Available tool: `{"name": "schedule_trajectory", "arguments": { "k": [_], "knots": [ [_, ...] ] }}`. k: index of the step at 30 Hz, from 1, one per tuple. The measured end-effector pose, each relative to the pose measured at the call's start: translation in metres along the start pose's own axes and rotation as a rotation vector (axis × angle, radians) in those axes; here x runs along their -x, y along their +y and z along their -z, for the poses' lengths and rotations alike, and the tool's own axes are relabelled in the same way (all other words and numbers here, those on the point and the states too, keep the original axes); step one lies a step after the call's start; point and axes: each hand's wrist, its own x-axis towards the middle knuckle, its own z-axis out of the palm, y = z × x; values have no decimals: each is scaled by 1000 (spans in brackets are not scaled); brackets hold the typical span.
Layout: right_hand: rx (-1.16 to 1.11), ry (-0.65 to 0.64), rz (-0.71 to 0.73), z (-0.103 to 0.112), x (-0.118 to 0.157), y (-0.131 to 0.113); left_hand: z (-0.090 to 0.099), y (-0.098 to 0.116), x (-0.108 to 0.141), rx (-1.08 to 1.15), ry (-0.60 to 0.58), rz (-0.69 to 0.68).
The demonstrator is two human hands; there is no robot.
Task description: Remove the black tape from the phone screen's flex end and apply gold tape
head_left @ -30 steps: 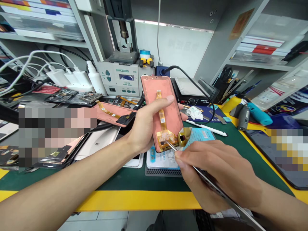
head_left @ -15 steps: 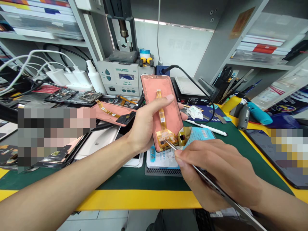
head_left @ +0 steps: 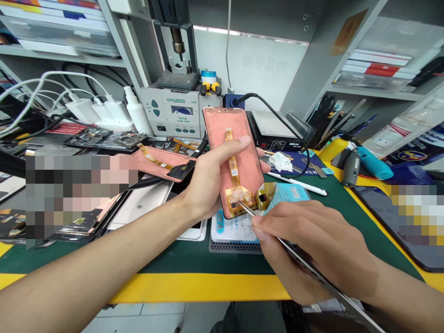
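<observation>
My left hand [head_left: 211,178] grips a phone screen [head_left: 243,125], its copper-coloured back facing me, with the thumb pressed across it. A yellow-orange flex cable [head_left: 233,164] runs down this back to a circuit patch near the lower edge. My right hand [head_left: 315,245] is closed around long metal tweezers [head_left: 294,253], whose tips reach the patch beside a small black chip [head_left: 233,204]. A gold-coloured flap [head_left: 265,196] sticks out at the screen's lower right corner. Below the screen lies a blue and white packet [head_left: 234,229].
Another copper-backed screen [head_left: 163,162] and a white phone [head_left: 142,206] lie to the left. Behind stand a grey soldering station [head_left: 180,111] and a flat heating plate [head_left: 277,127]. A white pen-like stick [head_left: 298,183] and a dark tablet-like panel [head_left: 378,208] are on the right.
</observation>
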Motion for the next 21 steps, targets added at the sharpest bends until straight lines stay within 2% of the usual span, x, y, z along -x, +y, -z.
{"name": "schedule_trajectory", "arguments": {
  "k": [11, 21],
  "knots": [
    [-17, 16, -12, -1, 0, -2, 0, 0, -1, 13, 2, -15],
    [-13, -23, -13, 1, -1, 0, 2, -1, -1, 17, -16, -1]
  ]
}}
